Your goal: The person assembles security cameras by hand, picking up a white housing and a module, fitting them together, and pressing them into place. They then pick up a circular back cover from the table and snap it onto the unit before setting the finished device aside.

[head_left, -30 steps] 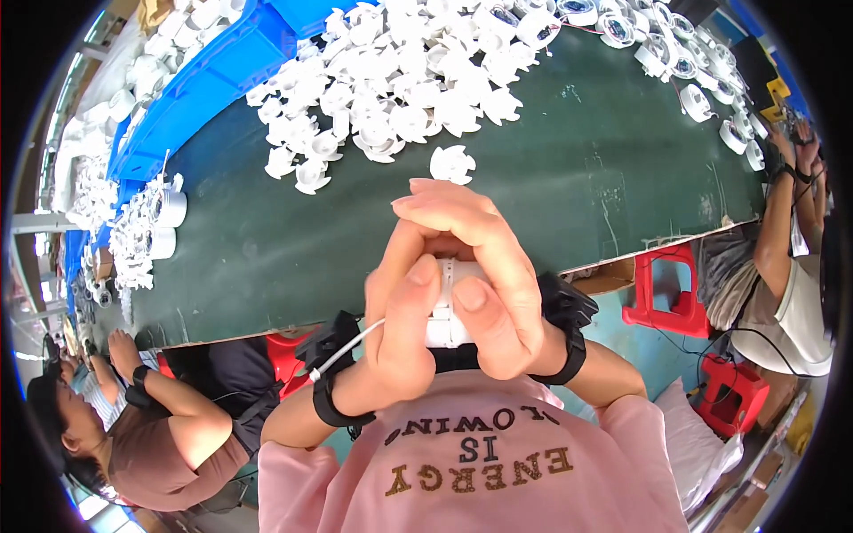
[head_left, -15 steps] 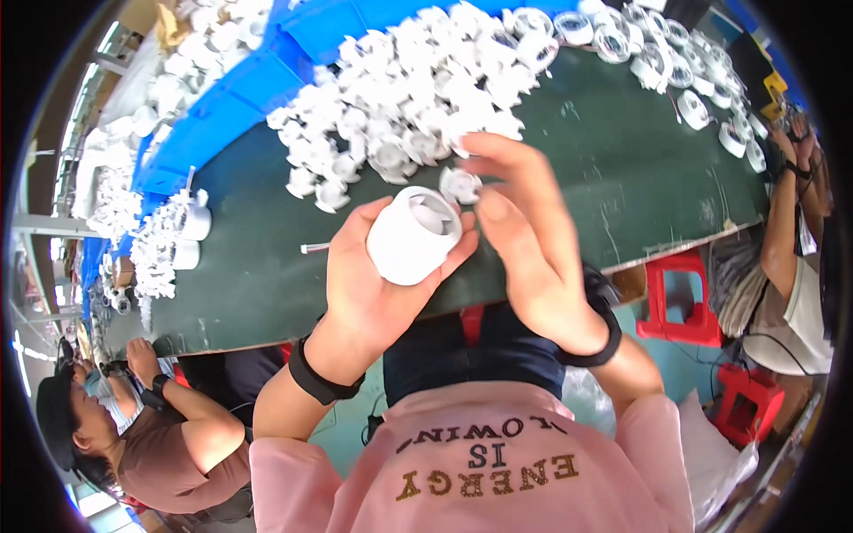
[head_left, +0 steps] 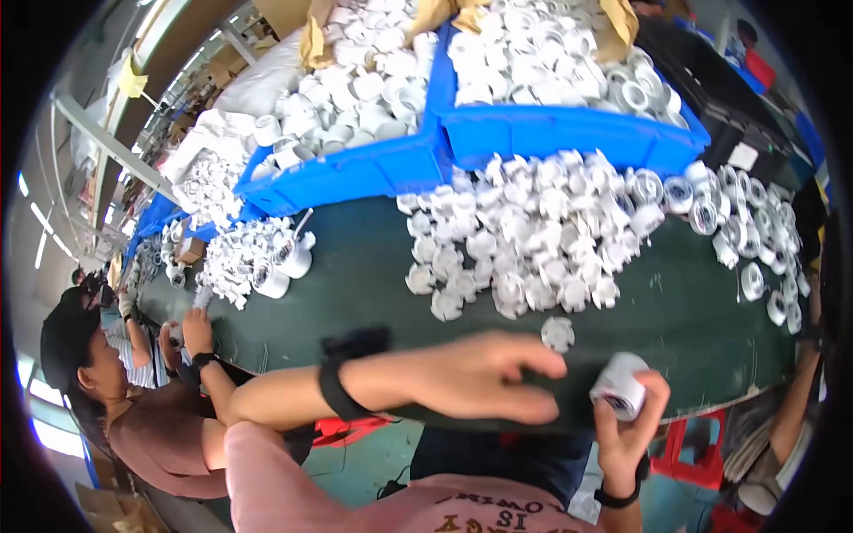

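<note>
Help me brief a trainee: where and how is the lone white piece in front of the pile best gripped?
Probably pinch the lone white piece by opposite edges from the near side: it's roundish and low on the green table, with the white pile beyond it.

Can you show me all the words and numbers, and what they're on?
Pink shirt: dark and gold letters on the front, upside down and partly cut off; I won't copy them out.
Small white patch, upper right: too small to read.
White cylinder in the right hand: no writing I can read.
</note>
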The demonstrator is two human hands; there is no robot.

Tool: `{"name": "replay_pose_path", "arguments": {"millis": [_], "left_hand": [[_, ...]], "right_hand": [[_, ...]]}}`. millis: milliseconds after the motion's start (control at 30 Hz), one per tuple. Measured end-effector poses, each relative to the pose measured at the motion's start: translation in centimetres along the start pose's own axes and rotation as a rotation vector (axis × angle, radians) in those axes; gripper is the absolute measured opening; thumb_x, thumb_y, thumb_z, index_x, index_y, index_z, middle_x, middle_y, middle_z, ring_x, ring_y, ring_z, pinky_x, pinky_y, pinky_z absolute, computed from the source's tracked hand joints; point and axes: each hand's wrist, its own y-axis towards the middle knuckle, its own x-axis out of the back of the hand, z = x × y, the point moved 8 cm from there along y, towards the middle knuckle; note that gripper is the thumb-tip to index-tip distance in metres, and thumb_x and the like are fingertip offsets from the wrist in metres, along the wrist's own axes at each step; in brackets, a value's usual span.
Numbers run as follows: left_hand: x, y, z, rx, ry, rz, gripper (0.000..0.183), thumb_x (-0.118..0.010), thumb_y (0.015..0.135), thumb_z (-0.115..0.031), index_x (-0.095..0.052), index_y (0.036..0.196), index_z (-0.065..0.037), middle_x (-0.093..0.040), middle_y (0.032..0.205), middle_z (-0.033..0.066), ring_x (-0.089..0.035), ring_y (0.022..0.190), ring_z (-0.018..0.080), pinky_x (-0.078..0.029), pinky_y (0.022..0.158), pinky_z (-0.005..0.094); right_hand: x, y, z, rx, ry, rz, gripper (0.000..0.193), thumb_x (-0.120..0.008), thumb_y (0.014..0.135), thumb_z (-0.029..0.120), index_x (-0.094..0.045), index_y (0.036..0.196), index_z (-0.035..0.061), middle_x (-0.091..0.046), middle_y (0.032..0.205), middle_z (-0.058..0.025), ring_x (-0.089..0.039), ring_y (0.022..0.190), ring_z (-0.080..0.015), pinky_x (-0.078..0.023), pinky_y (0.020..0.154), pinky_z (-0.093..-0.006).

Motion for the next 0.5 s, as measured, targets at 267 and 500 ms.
{"name": "replay_pose_path", "arguments": {"millis": [267,500], "left_hand": [[40.8,-16.5,4.9,0.633,1.188,-1.423,0.054,-0.07,0.072,-0.037,-0.06,0.105,0.005,-0.06,0.112,0.0292,-0.059,0.103,0.0412,-0.048,0.087,0.0411],[49.3,-22.6,14.4,0.934,1.118,-1.19,0.053,-0.062,0.072,-0.027,-0.056,0.114,0.004,-0.064,0.105,0.0274,-0.061,0.1,0.0427,-0.047,0.09,0.0451]], "right_hand": [[0.9,-1.4,-1.3,0.305,-0.539,-0.045,0.061,-0.064,0.082,0.021,-0.034,0.131,0.0015,-0.042,0.121,-0.0202,-0.047,0.1,-0.0275,-0.039,0.087,-0.04],[0.3,-1.1,-0.3,0.38,-0.468,0.022,0.06,-0.063,0.079,0.013,-0.034,0.131,0.0032,-0.044,0.118,-0.0239,-0.048,0.098,-0.0301,-0.04,0.086,-0.0414]]}}
